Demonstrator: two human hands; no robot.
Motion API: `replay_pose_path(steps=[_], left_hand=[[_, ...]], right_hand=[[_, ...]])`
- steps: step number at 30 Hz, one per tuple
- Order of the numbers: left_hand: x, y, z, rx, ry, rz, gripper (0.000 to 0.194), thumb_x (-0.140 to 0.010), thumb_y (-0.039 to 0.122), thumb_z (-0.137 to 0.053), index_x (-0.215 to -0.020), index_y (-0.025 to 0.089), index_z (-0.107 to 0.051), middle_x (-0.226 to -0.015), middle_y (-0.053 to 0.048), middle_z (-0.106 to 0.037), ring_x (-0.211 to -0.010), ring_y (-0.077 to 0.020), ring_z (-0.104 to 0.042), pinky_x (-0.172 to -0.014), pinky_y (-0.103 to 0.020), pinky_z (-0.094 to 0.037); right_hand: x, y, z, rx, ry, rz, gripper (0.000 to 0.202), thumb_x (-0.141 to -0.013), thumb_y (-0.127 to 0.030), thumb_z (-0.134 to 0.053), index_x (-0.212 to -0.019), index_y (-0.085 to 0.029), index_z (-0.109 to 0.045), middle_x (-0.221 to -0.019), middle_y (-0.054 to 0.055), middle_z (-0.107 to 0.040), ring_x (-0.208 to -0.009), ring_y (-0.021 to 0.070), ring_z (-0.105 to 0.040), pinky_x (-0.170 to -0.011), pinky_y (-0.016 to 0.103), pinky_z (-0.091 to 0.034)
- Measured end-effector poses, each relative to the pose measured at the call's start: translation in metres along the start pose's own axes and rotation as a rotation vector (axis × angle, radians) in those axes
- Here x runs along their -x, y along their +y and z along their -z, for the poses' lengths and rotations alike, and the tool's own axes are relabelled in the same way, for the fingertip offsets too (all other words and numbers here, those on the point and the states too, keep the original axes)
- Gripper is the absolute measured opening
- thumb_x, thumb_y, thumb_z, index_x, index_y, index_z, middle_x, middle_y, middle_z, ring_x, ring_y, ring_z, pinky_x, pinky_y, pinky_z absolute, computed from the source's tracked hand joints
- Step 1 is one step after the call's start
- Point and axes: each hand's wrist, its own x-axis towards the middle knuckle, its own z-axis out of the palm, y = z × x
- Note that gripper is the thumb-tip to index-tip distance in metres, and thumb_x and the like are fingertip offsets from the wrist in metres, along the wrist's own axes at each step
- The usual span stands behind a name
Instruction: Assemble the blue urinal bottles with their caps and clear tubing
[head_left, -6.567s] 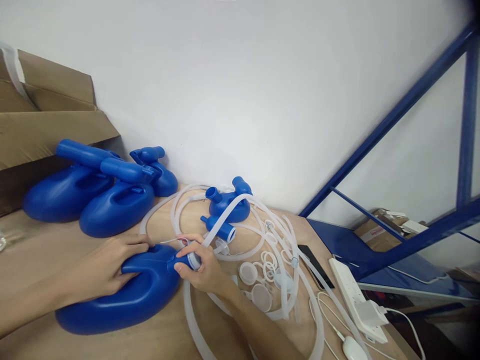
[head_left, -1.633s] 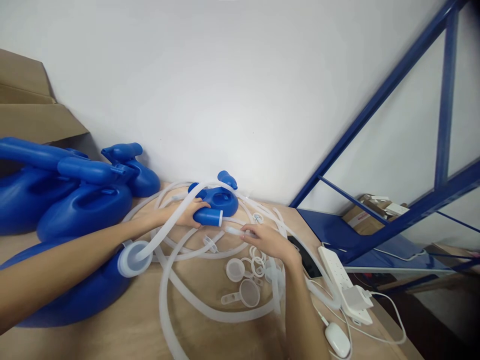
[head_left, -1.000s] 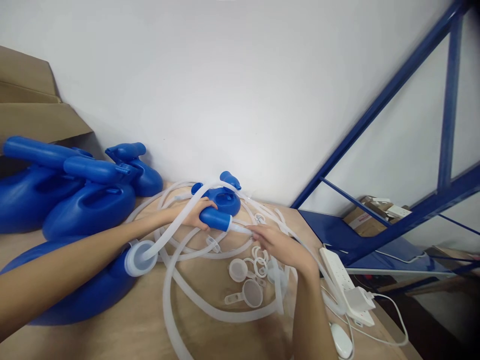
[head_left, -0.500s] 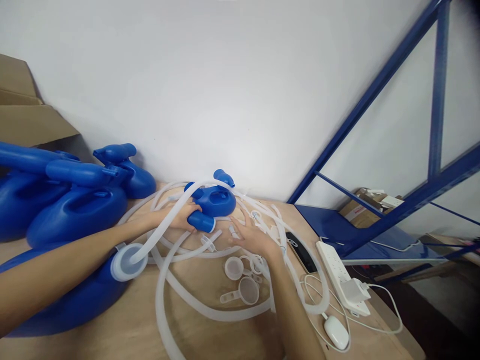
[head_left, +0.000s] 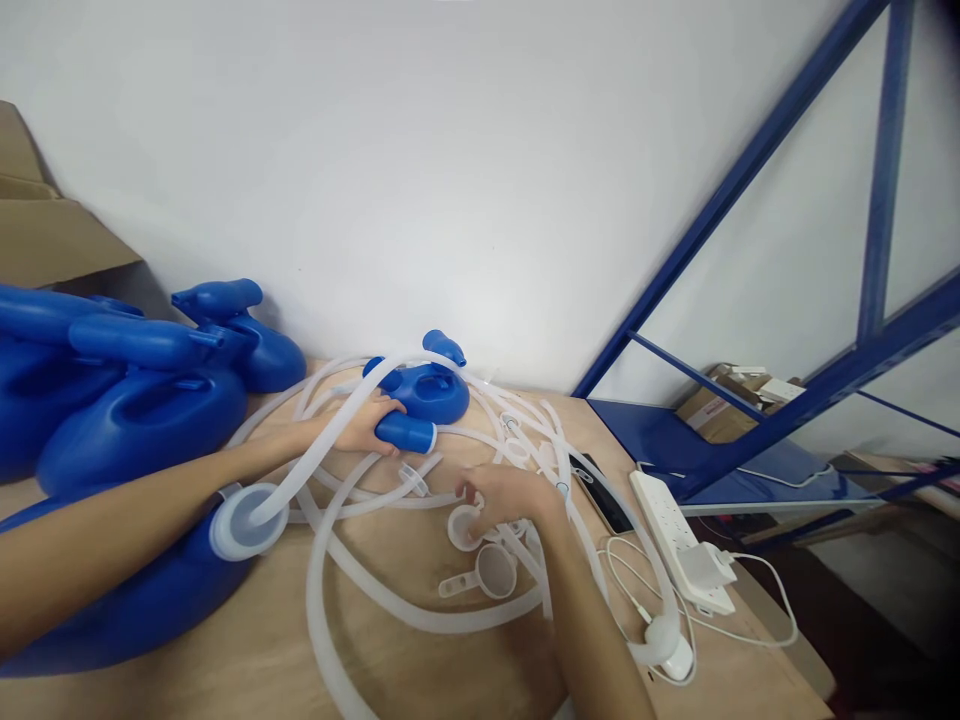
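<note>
My left hand [head_left: 369, 424] is wrapped around a short blue plastic spout [head_left: 406, 432], its open end pointing right. My right hand [head_left: 501, 497] is at a round translucent plastic cap [head_left: 460, 528], with curled fingers and thumb on its edge; the cap lies on the table. A second cap with a strap [head_left: 496, 572] lies just below it. Left of the caps, a small clear fitting [head_left: 412, 480] sits by a tube end. A translucent hose [head_left: 322, 465] arches past my left hand from the mouth of a large blue container [head_left: 150, 610]. Behind my hands stands a blue handled container [head_left: 431, 397].
Several blue containers [head_left: 142, 420] crowd the left side beside a cardboard box [head_left: 56, 240]. Coiled hoses cover the middle of the wooden table [head_left: 247, 660]. To the right are a phone [head_left: 602, 497], a power strip [head_left: 667, 525], cables and a blue metal rack [head_left: 720, 205].
My right hand has come down toward me, from near the spout's open end to the round cap, its spread fingers curling. My left hand keeps hold of the spout, now turned nearly level.
</note>
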Motion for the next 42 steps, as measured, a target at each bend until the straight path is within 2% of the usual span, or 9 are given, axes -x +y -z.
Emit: replay_pose_path(steps=[3,7,11,17,24,30,33,37,42], left_hand=[[0.001,0.003,-0.002,0.068,-0.042,-0.001,0.067,-0.074,0.050,-0.079,-0.130,0.017,-0.062,-0.120,-0.011,-0.070,-0.110,-0.0309,-0.062,-0.099,-0.039,-0.047],[0.003,0.007,-0.003,0.151,-0.051,0.029,0.067,-0.080,0.056,-0.072,-0.133,0.018,-0.058,-0.115,-0.007,-0.069,-0.100,-0.0272,-0.063,-0.088,-0.035,-0.049],[0.002,0.010,0.004,0.211,-0.082,0.036,0.060,-0.085,0.058,-0.067,-0.130,0.019,-0.061,-0.107,-0.004,-0.069,-0.096,-0.0258,-0.063,-0.082,-0.032,-0.049],[-0.010,0.018,0.015,0.280,-0.116,-0.022,0.057,-0.080,0.056,-0.072,-0.124,0.020,-0.066,-0.102,-0.001,-0.071,-0.090,-0.0240,-0.066,-0.079,-0.029,-0.049],[-0.002,0.035,0.024,0.316,0.036,-0.082,0.063,-0.083,0.054,-0.069,-0.135,0.019,-0.058,-0.134,-0.008,-0.068,-0.113,-0.0285,-0.064,-0.099,-0.037,-0.047],[0.006,0.037,0.030,0.234,0.183,-0.232,0.058,-0.082,0.047,-0.070,-0.133,0.021,-0.060,-0.133,-0.010,-0.070,-0.117,-0.0305,-0.066,-0.106,-0.043,-0.049],[0.007,0.035,0.024,0.204,0.238,-0.294,0.058,-0.083,0.045,-0.071,-0.136,0.023,-0.059,-0.135,-0.009,-0.070,-0.121,-0.0313,-0.066,-0.110,-0.045,-0.047],[0.012,0.025,0.010,0.151,0.361,-0.412,0.062,-0.088,0.050,-0.069,-0.140,0.019,-0.056,-0.138,-0.015,-0.067,-0.125,-0.0318,-0.063,-0.113,-0.047,-0.047],[0.024,0.021,0.002,-0.021,0.458,-0.466,0.075,-0.090,0.061,-0.067,-0.150,0.020,-0.049,-0.145,-0.018,-0.062,-0.129,-0.0342,-0.062,-0.114,-0.053,-0.047]], right_hand=[[-0.006,-0.014,-0.009,0.151,-0.077,-0.067,0.071,-0.060,-0.035,-0.094,-0.125,-0.021,-0.069,-0.128,0.012,-0.071,-0.118,0.0348,-0.068,-0.095,0.041,-0.055],[-0.018,-0.034,-0.022,0.332,0.017,-0.144,0.064,-0.059,-0.018,-0.092,-0.119,-0.014,-0.072,-0.133,0.022,-0.067,-0.117,0.0396,-0.068,-0.092,0.044,-0.056],[0.005,-0.016,-0.006,0.059,0.133,0.009,0.057,-0.064,-0.029,-0.092,-0.116,-0.022,-0.070,-0.117,0.011,-0.071,-0.100,0.0318,-0.072,-0.083,0.040,-0.057],[0.035,0.018,0.020,-0.339,0.602,0.183,0.059,-0.085,-0.047,-0.078,-0.137,-0.027,-0.058,-0.124,0.006,-0.061,-0.103,0.0209,-0.063,-0.095,0.039,-0.055],[0.001,0.018,0.009,-0.467,0.685,0.289,0.075,-0.094,-0.053,-0.066,-0.159,-0.029,-0.036,-0.147,0.011,-0.045,-0.111,0.0217,-0.060,-0.099,0.042,-0.055],[-0.010,-0.002,-0.003,-0.519,0.798,0.474,0.070,-0.103,-0.051,-0.052,-0.162,-0.028,-0.022,-0.157,0.013,-0.040,-0.147,0.0257,-0.040,-0.124,0.050,-0.033],[-0.023,-0.014,-0.012,-0.607,0.909,0.500,0.069,-0.100,-0.056,-0.053,-0.156,-0.027,-0.027,-0.159,0.013,-0.035,-0.149,0.0264,-0.039,-0.126,0.049,-0.030],[-0.034,-0.026,-0.020,-0.644,1.044,0.554,0.083,-0.084,-0.063,-0.075,-0.147,-0.027,-0.035,-0.158,0.015,-0.034,-0.152,0.0315,-0.033,-0.128,0.052,-0.027],[-0.016,-0.040,-0.012,-0.548,1.082,0.578,0.085,-0.081,-0.065,-0.077,-0.149,-0.029,-0.040,-0.157,0.013,-0.041,-0.152,0.0331,-0.035,-0.128,0.056,-0.027]])
